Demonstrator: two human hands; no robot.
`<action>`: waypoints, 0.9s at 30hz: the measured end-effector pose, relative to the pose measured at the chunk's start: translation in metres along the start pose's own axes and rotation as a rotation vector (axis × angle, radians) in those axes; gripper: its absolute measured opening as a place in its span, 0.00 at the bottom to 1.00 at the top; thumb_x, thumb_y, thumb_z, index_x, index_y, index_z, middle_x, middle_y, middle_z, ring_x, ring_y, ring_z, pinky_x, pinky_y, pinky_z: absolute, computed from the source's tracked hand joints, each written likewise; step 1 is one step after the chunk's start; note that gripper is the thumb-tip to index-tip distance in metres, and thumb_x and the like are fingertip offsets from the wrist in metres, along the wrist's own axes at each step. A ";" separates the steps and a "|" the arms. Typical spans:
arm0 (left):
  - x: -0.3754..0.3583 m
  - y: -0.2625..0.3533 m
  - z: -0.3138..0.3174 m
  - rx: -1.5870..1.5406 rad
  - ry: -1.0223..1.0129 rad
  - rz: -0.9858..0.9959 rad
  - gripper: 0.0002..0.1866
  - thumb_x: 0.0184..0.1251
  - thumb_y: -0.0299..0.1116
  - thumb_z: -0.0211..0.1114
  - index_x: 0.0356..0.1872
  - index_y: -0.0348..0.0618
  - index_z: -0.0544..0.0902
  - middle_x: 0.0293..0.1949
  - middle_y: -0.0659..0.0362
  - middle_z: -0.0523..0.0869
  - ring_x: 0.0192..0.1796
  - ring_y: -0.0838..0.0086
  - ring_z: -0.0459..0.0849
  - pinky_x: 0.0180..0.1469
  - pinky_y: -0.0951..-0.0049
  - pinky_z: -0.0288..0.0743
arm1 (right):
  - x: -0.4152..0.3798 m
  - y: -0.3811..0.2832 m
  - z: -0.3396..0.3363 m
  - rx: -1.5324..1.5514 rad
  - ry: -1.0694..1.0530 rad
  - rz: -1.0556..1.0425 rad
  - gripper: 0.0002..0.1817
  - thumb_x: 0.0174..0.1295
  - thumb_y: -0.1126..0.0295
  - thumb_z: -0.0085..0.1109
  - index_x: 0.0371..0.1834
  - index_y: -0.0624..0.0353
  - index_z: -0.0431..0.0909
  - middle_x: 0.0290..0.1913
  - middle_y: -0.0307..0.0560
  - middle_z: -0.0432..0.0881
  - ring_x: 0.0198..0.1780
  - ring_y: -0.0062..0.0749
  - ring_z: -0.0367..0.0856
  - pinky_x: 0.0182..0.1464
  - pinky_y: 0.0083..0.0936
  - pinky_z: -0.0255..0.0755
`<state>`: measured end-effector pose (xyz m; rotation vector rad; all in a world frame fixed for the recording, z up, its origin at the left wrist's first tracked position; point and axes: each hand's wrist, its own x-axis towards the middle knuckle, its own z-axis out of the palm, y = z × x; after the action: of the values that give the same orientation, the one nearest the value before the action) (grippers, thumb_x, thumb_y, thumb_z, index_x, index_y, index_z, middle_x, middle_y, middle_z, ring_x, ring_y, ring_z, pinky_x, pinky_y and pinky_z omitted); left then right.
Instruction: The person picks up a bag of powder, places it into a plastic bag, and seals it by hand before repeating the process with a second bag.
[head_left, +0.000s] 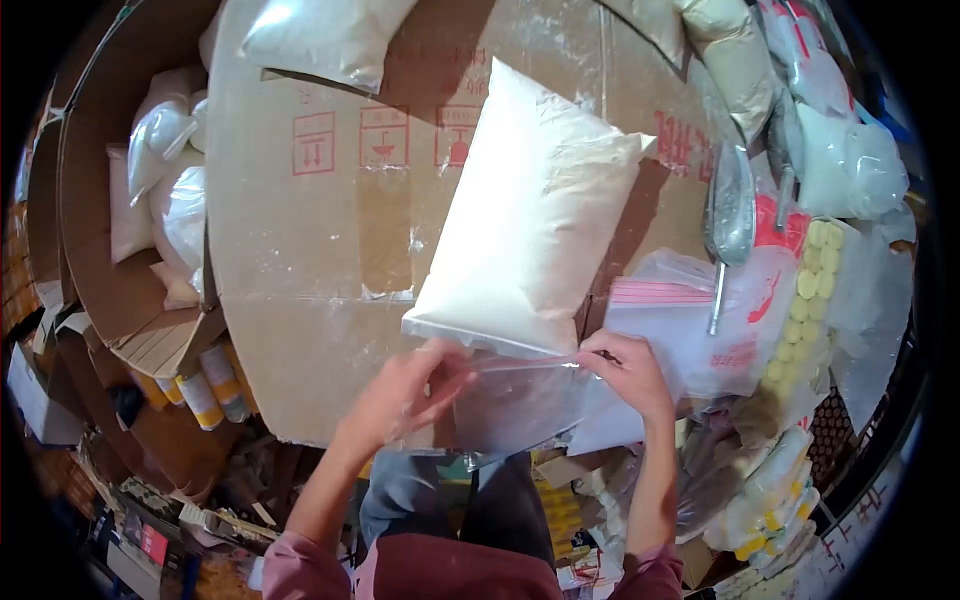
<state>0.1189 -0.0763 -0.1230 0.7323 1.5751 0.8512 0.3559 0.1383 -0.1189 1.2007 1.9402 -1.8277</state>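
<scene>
A full bag of white powder (535,205) lies flat on the brown cardboard (290,250), its clear plastic end towards me. My right hand (632,372) pinches the right side of that clear plastic end (525,395), just below the bag's lower right corner. At the left side of the same end, my left hand (408,392) touches the plastic near the bag's lower left corner, with its fingers bent and partly apart. The loose plastic between my hands hangs over the cardboard's near edge.
A metal scoop (731,215) lies at the right beside a stack of flat plastic bags (660,315) and a strip of yellow pieces (815,290). More filled bags (330,35) rest at the far edge. An open carton (90,200) with bags stands at the left.
</scene>
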 end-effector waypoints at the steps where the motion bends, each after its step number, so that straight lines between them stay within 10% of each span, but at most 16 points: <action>1: -0.003 -0.004 0.002 -0.196 0.006 -0.020 0.30 0.64 0.16 0.69 0.65 0.40 0.67 0.37 0.54 0.84 0.37 0.73 0.88 0.39 0.72 0.84 | 0.001 -0.002 0.004 -0.002 0.060 -0.055 0.05 0.63 0.75 0.67 0.37 0.66 0.82 0.33 0.41 0.82 0.35 0.23 0.78 0.40 0.21 0.72; 5: -0.013 -0.002 0.006 -0.626 0.350 -0.090 0.38 0.65 0.16 0.67 0.75 0.43 0.63 0.42 0.57 0.83 0.39 0.72 0.88 0.45 0.73 0.84 | 0.005 -0.020 0.044 -0.072 0.357 -0.121 0.09 0.59 0.77 0.70 0.35 0.66 0.78 0.36 0.44 0.80 0.37 0.29 0.77 0.43 0.23 0.72; 12: -0.002 -0.015 -0.016 -0.605 0.385 -0.314 0.30 0.65 0.18 0.69 0.69 0.37 0.72 0.41 0.59 0.84 0.38 0.75 0.88 0.40 0.77 0.83 | -0.014 -0.015 0.089 0.162 0.453 -0.018 0.12 0.61 0.82 0.67 0.44 0.63 0.75 0.45 0.41 0.73 0.39 0.21 0.75 0.42 0.17 0.69; 20: 0.001 0.013 -0.026 0.465 0.299 -0.101 0.19 0.71 0.25 0.62 0.60 0.36 0.73 0.43 0.47 0.81 0.39 0.50 0.84 0.40 0.58 0.80 | -0.014 -0.011 0.084 0.418 0.346 0.027 0.09 0.64 0.84 0.64 0.44 0.63 0.76 0.43 0.41 0.74 0.35 0.20 0.80 0.35 0.17 0.74; 27: 0.023 0.016 -0.063 0.397 0.086 0.104 0.09 0.66 0.24 0.68 0.46 0.37 0.81 0.36 0.51 0.81 0.36 0.52 0.82 0.37 0.61 0.77 | -0.009 -0.001 0.114 0.420 0.551 -0.044 0.10 0.64 0.82 0.66 0.42 0.61 0.72 0.43 0.42 0.74 0.33 0.20 0.76 0.35 0.18 0.74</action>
<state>0.0531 -0.0571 -0.1163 1.0794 1.8205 0.6556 0.3198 0.0314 -0.1353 1.9833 1.8807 -2.1692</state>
